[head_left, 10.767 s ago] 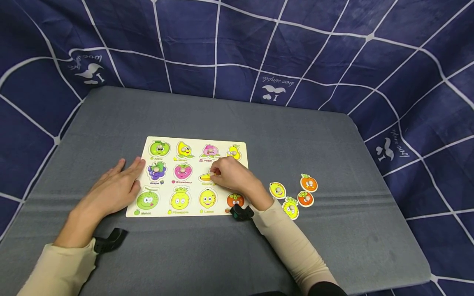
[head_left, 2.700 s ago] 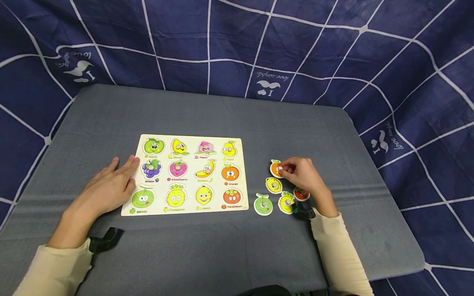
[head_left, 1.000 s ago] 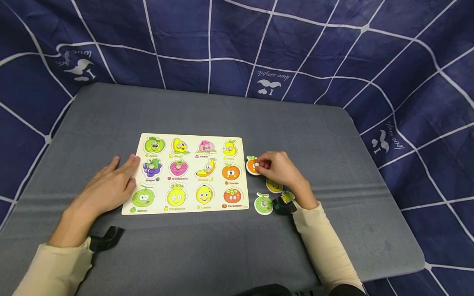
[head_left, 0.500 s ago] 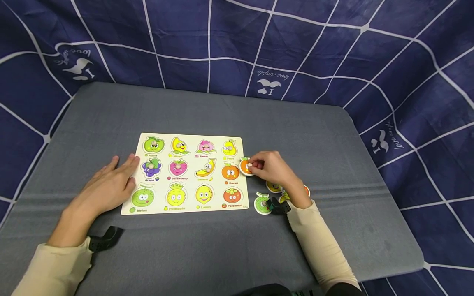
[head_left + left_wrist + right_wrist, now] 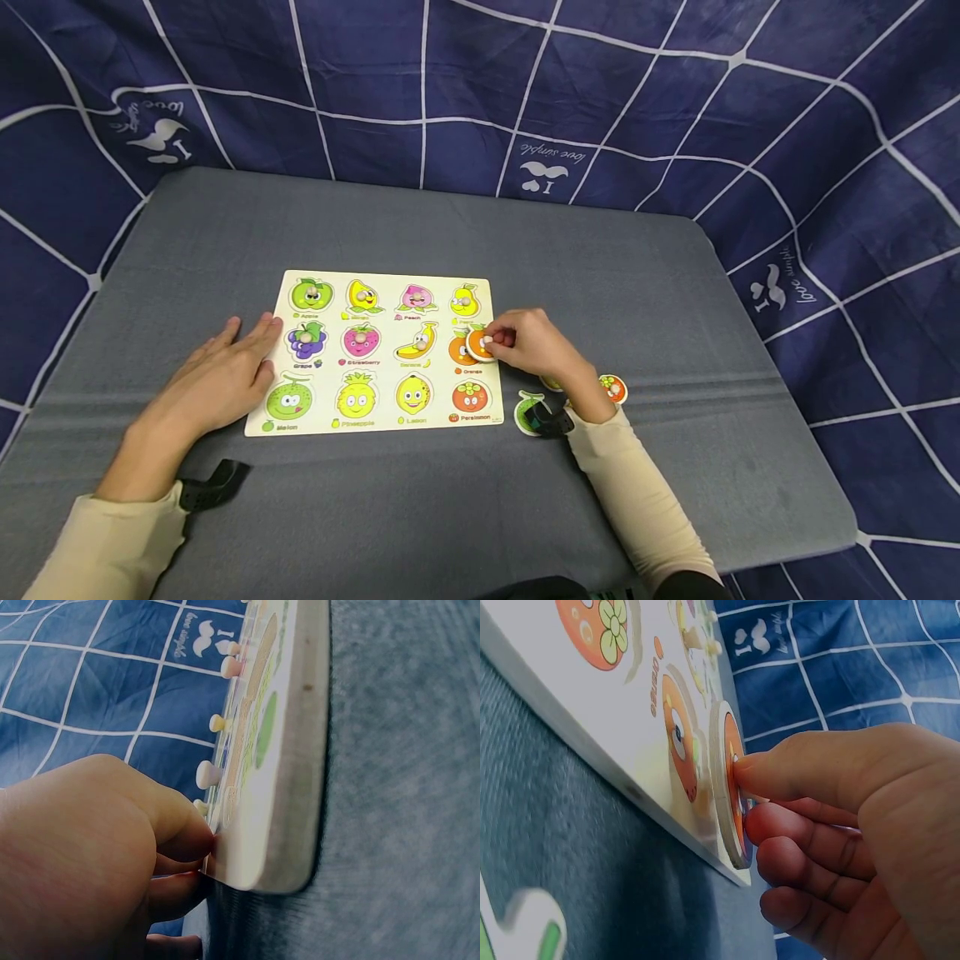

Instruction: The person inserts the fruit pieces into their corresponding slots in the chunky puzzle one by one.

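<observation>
Orange piece (image 5: 481, 343): overlaps right part of printed orange (image 5: 459, 348) on board (image 5: 388, 333), middle row, right end. In right wrist view, slightly angled to board face; cannot tell whether touching it.

Right hand (image 5: 528, 343): narrow, pinches orange piece between thumb and fingertips, other fingers curled behind. Reaches in from right side of board.

Left hand (image 5: 225, 379): spread fairly flat, fingers extended, fingertips touching left edge of board.

Seated on board, top row, left to right: apple (image 5: 312, 295), mango (image 5: 363, 297), peach (image 5: 416, 298), pear (image 5: 466, 302). Middle row: grape (image 5: 306, 343), strawberry (image 5: 362, 342), banana (image 5: 417, 342). Along bottom row: printed melon (image 5: 289, 402), printed pineapple (image 5: 356, 401), printed lemon (image 5: 413, 395), printed persimmon (image 5: 470, 397).

Loose on grey desk (image 5: 390, 517), right of board: melon piece (image 5: 524, 413), just beside board edge, partly hidden by black wrist camera (image 5: 551, 419); yellow piece (image 5: 551, 384), mostly hidden beneath forearm line; persimmon piece (image 5: 613, 389), farther right, face up.

Second wrist camera (image 5: 216, 486) at left cuff. Pale sleeves (image 5: 637, 492) on both arms. Behind desk and along both sides: navy cloth (image 5: 375, 67), white grid, small mustache prints.
</observation>
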Motion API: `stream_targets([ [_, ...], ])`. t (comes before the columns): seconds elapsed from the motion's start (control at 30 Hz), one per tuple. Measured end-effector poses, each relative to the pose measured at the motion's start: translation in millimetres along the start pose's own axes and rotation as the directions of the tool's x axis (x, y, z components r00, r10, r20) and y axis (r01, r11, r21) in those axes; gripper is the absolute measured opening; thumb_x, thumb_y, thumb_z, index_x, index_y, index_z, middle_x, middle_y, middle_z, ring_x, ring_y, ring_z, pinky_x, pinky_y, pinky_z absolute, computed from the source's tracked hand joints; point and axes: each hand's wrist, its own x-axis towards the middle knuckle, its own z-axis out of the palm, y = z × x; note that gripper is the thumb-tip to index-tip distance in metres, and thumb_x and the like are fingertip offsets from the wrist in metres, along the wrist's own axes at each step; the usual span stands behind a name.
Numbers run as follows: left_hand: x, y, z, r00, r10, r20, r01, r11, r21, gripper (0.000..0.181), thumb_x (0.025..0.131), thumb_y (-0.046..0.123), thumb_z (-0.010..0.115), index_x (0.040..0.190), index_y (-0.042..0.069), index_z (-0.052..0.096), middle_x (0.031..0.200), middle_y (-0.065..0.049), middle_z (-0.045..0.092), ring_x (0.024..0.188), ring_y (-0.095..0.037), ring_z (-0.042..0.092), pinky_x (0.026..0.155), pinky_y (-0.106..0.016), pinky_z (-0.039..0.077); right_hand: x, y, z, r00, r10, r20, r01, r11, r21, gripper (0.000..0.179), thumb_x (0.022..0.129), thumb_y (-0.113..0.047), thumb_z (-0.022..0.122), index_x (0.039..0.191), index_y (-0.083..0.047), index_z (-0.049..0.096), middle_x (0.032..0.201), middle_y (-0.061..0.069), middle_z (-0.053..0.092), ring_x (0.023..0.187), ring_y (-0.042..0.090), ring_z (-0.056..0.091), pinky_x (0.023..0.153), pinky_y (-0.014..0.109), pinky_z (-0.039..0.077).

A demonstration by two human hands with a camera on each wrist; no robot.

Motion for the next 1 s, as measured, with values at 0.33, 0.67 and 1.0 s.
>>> stream_targets([
  [0.33, -0.2, -1.2, 0.6, 1.0, 0.003, -0.004, -0.003, 1.0, 0.007, 0.06, 0.1, 0.015, 0.044, 0.152, -0.007, 0.024, 0.155, -0.03, 0.024, 0.139, -0.061, 0.011, 0.102, -0.076, 0.016, 5.2, -5.6, 6.9, 1.0, -0.023, 0.012, 0.023, 1.0, 0.015, 0.003, 0.083, -0.007, 0.074, 0.084, -0.003, 0.075, 0.068, -0.005, 0.06, 0.062, 0.006, 0.054, 0.057, 0.021, 0.048],
  [0.67, -0.1, -0.8, 0.9, 1.0, 0.001, -0.005, -0.001, 1.0, 0.012, 0.06, 0.101, 0.016, 0.043, 0.152, -0.007, 0.023, 0.155, -0.03, 0.023, 0.139, -0.061, 0.012, 0.101, -0.078, 0.017, 9.5, -7.6, 13.7, 0.999, -0.036, 0.032, 0.035, 0.999, 0.011, 0.003, 0.084, -0.007, 0.075, 0.085, -0.004, 0.075, 0.069, -0.004, 0.062, 0.063, 0.007, 0.056, 0.058, 0.02, 0.047],
  [1.0, 0.1, -0.9, 0.6, 1.0, -0.002, 0.002, 0.002, 1.0, 0.01, 0.06, 0.1, 0.015, 0.043, 0.152, -0.007, 0.023, 0.156, -0.03, 0.023, 0.139, -0.061, 0.011, 0.102, -0.077, 0.016, 12.1, -7.4, 18.5, 0.999, -0.014, 0.046, 0.014, 1.0, -0.003, 0.002, 0.084, -0.007, 0.075, 0.085, -0.005, 0.075, 0.07, -0.004, 0.063, 0.062, 0.003, 0.053, 0.058, 0.019, 0.047],
])
